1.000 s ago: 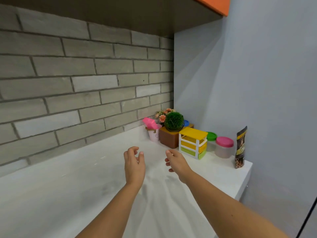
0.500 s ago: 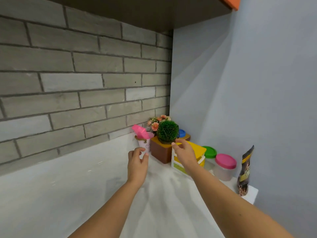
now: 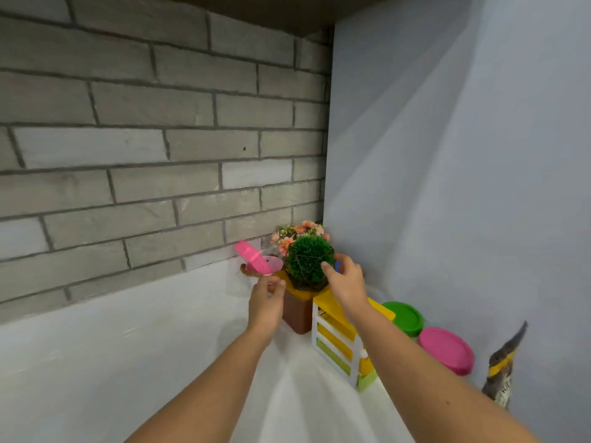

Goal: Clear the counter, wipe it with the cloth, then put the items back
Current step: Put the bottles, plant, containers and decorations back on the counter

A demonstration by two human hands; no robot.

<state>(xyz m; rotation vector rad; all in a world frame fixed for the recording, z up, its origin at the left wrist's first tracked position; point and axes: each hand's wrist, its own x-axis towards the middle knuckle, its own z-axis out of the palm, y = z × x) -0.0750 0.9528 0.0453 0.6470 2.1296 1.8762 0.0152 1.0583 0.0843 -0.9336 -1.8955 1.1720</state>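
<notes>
The white counter [image 3: 134,362] runs along a grey brick wall into a corner. In that corner stands a brown pot [image 3: 297,314] with a round green plant [image 3: 307,262]. My right hand [image 3: 347,282] reaches around the plant's right side, thumb against the green ball and fingers spread. My left hand [image 3: 267,306] is just below a pink cup [image 3: 267,265] that holds a pink tool. Its loosely bent fingertips are at the cup's base, and I cannot tell if they touch it. No cloth is in view.
A yellow and white mini drawer unit [image 3: 339,343] stands under my right forearm. Behind it sit a green-lidded jar [image 3: 404,318] and a pink-lidded jar [image 3: 446,350]. A dark sachet [image 3: 503,369] leans on the blue wall. Pink flowers [image 3: 297,233] fill the corner.
Both hands have moved forward into the corner. The right hand went from the yellow drawer unit up to the green plant, and the left hand closed in on the pink cup.
</notes>
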